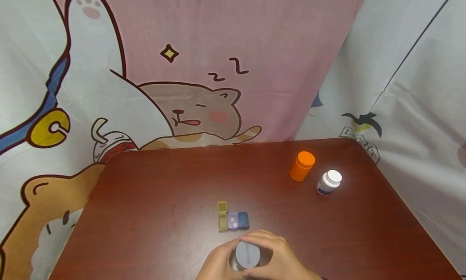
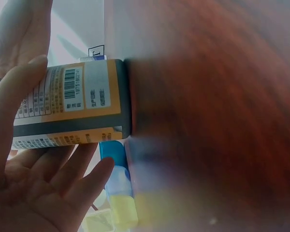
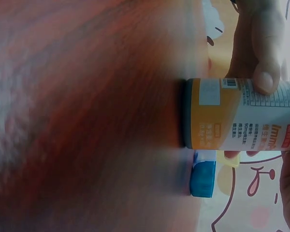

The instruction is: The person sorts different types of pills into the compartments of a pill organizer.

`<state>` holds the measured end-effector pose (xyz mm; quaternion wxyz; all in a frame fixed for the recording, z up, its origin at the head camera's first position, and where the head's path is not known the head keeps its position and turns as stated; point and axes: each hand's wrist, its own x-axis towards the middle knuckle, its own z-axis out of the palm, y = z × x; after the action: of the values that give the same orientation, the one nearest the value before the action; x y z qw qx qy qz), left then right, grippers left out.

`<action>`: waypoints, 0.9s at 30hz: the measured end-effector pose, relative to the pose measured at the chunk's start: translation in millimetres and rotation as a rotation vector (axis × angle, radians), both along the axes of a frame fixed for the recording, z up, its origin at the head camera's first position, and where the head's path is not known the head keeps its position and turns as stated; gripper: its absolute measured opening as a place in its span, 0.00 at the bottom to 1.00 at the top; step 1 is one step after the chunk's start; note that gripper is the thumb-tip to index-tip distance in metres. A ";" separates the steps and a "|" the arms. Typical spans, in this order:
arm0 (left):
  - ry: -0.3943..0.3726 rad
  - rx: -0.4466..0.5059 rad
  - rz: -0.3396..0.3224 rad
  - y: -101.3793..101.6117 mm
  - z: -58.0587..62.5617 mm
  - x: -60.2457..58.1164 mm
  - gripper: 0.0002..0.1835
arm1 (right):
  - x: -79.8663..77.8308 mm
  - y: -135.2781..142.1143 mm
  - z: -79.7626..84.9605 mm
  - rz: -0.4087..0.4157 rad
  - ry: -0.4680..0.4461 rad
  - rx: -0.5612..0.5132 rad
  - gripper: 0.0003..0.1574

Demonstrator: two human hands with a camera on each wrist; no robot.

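A pill bottle with an orange and white label (image 2: 63,104) and a grey lid (image 1: 248,255) stands upright on the table near its front edge. My left hand (image 1: 219,260) grips its side, the thumb across the label in the left wrist view. From the other side, my right hand (image 1: 278,255) curls its thumb and fingers around the top by the lid. Just beyond the hands lies a small pill box. Its yellow compartment (image 1: 223,222) has its lid swung back, while the lilac one (image 1: 233,221) and the blue one (image 1: 243,220) look closed.
An orange bottle (image 1: 302,166) and a white bottle (image 1: 329,182) stand at the back right of the brown table (image 1: 164,191). A cartoon-printed cloth (image 1: 291,49) hangs behind the table and along its sides.
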<state>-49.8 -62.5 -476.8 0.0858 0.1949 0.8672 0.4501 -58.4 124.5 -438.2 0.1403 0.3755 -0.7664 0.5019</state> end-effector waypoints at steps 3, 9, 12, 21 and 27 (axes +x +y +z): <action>0.013 0.016 -0.015 -0.3 -1.2 -1.1 0.31 | -2.0 1.1 -2.5 0.015 0.003 0.010 0.40; 0.044 0.041 -0.039 -1.5 -4.8 -3.7 0.32 | -7.0 2.0 -1.7 0.057 0.017 0.023 0.39; 0.026 0.066 -0.068 -2.8 -4.5 -6.1 0.31 | -10.6 3.1 0.5 0.112 0.024 0.020 0.39; -0.018 0.097 -0.170 -5.3 -2.8 -13.7 0.29 | -22.8 8.8 2.6 0.276 -0.043 0.092 0.37; -0.018 0.151 -0.171 -4.8 -5.9 -14.7 0.27 | -34.3 15.3 -8.7 0.357 -0.163 0.212 0.39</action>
<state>-64.5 -67.3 -482.7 0.1169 0.2702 0.8102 0.5069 -92.7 139.8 -446.9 -0.0532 0.4762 -0.7449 0.4642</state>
